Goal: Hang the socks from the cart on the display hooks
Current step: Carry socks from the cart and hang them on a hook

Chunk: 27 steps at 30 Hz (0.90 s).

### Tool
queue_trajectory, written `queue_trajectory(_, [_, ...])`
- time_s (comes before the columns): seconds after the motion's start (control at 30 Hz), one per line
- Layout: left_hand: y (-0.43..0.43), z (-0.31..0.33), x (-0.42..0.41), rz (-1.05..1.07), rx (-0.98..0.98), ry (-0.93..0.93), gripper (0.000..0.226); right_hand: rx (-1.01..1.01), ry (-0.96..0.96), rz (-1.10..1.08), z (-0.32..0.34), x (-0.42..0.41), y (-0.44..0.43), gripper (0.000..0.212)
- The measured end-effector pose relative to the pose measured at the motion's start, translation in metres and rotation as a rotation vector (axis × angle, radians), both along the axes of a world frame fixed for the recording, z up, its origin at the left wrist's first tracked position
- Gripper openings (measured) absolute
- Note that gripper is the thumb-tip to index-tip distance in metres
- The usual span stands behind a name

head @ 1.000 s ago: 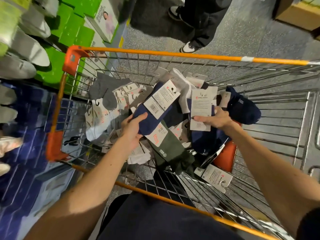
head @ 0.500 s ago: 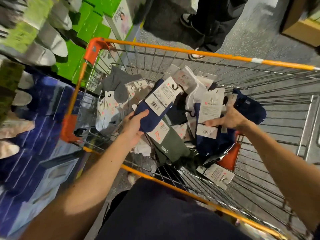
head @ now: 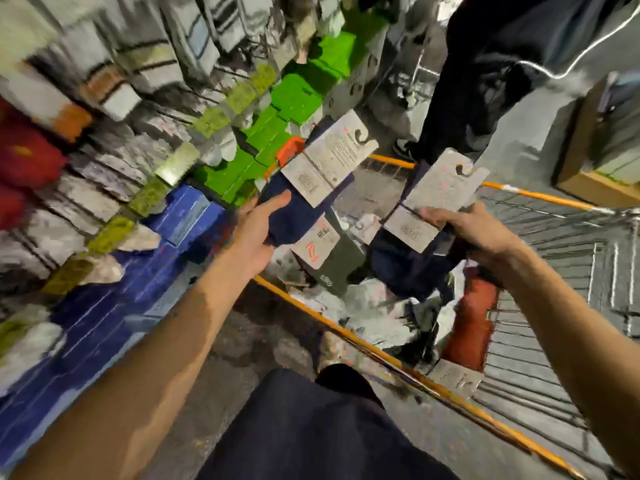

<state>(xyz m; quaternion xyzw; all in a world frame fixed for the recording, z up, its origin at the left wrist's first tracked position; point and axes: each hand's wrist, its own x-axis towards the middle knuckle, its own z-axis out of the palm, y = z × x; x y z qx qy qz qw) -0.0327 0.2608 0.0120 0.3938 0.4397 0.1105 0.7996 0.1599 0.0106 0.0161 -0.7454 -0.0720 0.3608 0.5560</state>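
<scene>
Two sock packs are held up over the orange-railed wire cart (head: 346, 335), one in each hand, well apart.

The navy sock pair with a white card header (head: 298, 216) is gripped by the left hand (head: 258, 233), with the thumb laid across the knit fabric. Its card is flat and rectangular, printed with a barcode, and a hook slot is cut at the top. A dark olive sock pair with a red-marked label (head: 341, 265) hangs just under it (whether the same hand holds it cannot be told).

The second navy pair with a pale grey card (head: 440, 195) is pinched at the card by the right hand (head: 474, 233); soft dark fabric droops below.

A loose heap of white and dark socks (head: 374, 313) lies in the cart.

At the left, blurred rows of hanging striped socks (head: 138, 64) and bright green boxes (head: 298, 95) are seen.
</scene>
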Motion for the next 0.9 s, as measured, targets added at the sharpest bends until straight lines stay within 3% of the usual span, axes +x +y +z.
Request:
queue_trajectory(0.17, [0.037, 0.073, -0.063, 0.100, 0.175, -0.113, 0.052, 0.207, -0.055, -0.023, 0.072, -0.045, 0.071, 0.015])
queue_trajectory(0.4, [0.053, 0.168, -0.136, 0.199, 0.347, -0.219, 0.030, 0.436, 0.016, 0.082, 0.182, -0.133, 0.162, 0.016])
queue_trajectory(0.5, [0.056, 0.196, -0.170, 0.332, 0.399, -0.245, 0.035, 0.525, 0.032, 0.121, 0.215, -0.170, 0.189, 0.017])
queue_trajectory(0.63, [0.053, 0.236, -0.213, 0.426, 0.457, -0.388, 0.033, 0.615, 0.055, 0.219, 0.238, -0.215, 0.210, 0.021])
queue_trajectory(0.73, [0.047, 0.255, -0.240, 0.489, 0.535, -0.368, 0.028, 0.629, 0.070, 0.291, 0.241, -0.245, 0.221, 0.023])
queue_trajectory(0.9, [0.038, 0.254, -0.282, 0.585, 0.419, -0.422, 0.017, 0.561, 0.053, 0.283, 0.232, -0.283, 0.225, 0.011])
